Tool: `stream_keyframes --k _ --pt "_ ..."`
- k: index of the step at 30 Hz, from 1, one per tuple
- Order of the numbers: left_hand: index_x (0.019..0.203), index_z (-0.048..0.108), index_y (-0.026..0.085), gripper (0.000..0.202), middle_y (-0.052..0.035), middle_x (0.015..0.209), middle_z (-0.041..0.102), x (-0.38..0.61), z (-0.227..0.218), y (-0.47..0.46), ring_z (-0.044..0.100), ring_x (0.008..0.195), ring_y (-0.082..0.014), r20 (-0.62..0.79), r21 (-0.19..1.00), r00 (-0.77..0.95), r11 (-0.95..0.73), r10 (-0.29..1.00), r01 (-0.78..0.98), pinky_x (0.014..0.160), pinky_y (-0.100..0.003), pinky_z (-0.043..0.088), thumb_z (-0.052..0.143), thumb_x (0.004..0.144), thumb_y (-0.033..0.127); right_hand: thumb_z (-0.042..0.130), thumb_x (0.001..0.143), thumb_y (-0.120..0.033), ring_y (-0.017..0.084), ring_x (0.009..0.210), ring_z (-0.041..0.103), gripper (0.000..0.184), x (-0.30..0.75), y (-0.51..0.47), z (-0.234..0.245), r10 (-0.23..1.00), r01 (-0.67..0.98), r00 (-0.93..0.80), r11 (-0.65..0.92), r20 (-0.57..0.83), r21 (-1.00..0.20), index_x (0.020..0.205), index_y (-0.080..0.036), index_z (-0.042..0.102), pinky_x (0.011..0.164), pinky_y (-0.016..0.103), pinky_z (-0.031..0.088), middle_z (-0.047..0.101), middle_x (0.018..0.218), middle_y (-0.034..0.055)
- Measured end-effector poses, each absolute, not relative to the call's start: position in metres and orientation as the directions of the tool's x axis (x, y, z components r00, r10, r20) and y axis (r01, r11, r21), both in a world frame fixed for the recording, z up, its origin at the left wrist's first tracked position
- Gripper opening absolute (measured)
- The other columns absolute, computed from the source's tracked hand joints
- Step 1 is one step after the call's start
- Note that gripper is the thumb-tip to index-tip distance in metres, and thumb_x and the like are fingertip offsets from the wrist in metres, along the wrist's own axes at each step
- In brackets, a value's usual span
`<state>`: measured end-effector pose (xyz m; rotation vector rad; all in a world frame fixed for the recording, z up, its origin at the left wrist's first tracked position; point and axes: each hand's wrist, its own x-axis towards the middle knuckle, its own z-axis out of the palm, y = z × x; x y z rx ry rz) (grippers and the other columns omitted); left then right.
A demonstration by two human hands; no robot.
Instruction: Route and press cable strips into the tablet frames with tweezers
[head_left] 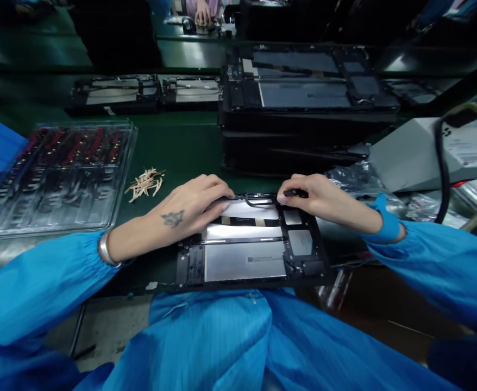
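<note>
An opened tablet (242,260) lies at the table's near edge, with silver battery cells and black cables showing. My left hand (189,206) reaches over its far left part, thumb and fingers closed at the far edge. My right hand (315,198) is at the far right part of the tablet, its fingers pinching a small black piece (296,193). A thin black cable (258,205) runs across the tablet between both hands. What the left fingertips press on is partly hidden.
Stacked opened tablets (303,95) stand ahead; others lie behind to the left. A clear plastic tray (59,184) of small parts and a pile of pale strips (145,183) are at left. A white box (446,152) sits at right. Across the bench, another person's hand (203,12) shows.
</note>
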<state>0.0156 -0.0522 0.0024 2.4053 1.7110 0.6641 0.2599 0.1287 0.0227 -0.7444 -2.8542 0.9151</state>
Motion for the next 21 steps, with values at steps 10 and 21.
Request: stream_keyframes --k 10,21 --pt "0.133 0.048 0.021 0.031 -0.0099 0.145 0.053 0.011 -0.017 -0.038 0.056 0.129 -0.0201 0.15 0.439 0.378 -0.404 0.913 0.802 0.105 -0.032 0.048 0.04 0.109 0.038 0.057 0.089 -0.042 0.018 0.073 0.057 0.03 0.255 0.133 0.02 0.449 0.46 -0.88 0.732 -0.152 -0.503 0.089 -0.017 0.074 0.068 0.031 0.036 0.061 0.082 0.0062" --pt "0.121 0.054 0.018 0.026 -0.0076 0.151 0.051 0.017 -0.016 -0.036 0.054 0.128 -0.0207 0.167 0.193 0.462 -0.489 0.871 0.851 0.102 -0.033 0.05 0.035 0.111 0.032 0.057 0.091 -0.037 0.018 0.072 0.057 0.027 0.253 0.133 0.021 0.435 0.457 -0.886 0.762 -0.16 -0.459 0.087 -0.017 0.073 0.068 0.03 0.036 0.061 0.079 0.0051"
